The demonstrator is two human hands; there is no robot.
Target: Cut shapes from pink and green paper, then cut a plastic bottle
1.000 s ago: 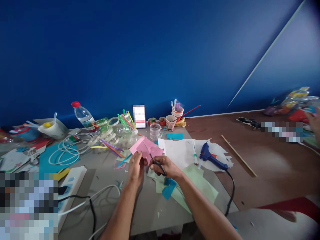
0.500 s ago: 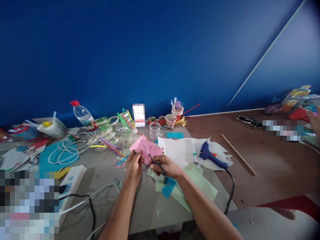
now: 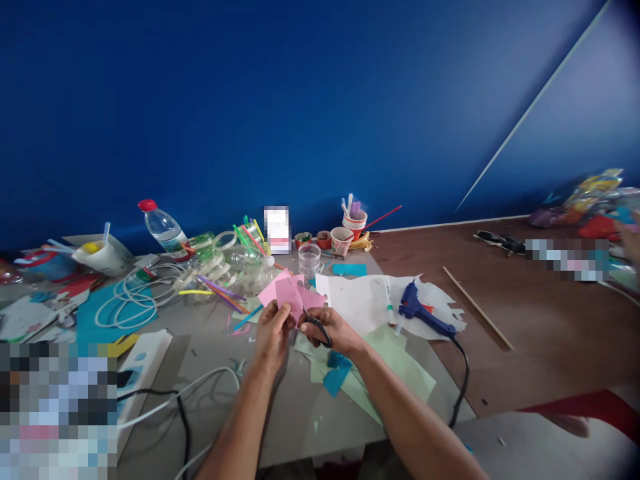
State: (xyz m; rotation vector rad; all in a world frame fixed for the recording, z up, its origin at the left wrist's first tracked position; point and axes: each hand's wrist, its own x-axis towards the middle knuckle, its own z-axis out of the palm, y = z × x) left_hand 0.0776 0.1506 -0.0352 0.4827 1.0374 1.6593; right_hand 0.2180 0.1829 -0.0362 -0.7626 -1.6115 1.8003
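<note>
Pinched in my left hand [image 3: 274, 330] is a piece of pink paper [image 3: 289, 297], held up off the table. My right hand [image 3: 336, 330] is closed round the black-handled scissors [image 3: 321, 328], whose blades point up and left at the right edge of the paper. How far the blades reach into the paper is hard to see. More pink paper lies just behind the held piece. Pale green sheets [image 3: 400, 367] with a blue paper scrap [image 3: 337, 375] on them lie below my right hand.
A blue glue gun [image 3: 425, 312] rests on white paper [image 3: 350, 300] to the right, its cord trailing down. Behind stand a clear plastic cup [image 3: 309, 260] and paper cups [image 3: 354, 223]. Bottles, a power strip [image 3: 145, 380] and cables crowd the left. Another person's hand [image 3: 631, 240] shows far right.
The pink paper in my left hand has turned and now stands more upright at the scissors. My left hand has shifted slightly right; my right hand has barely moved.
</note>
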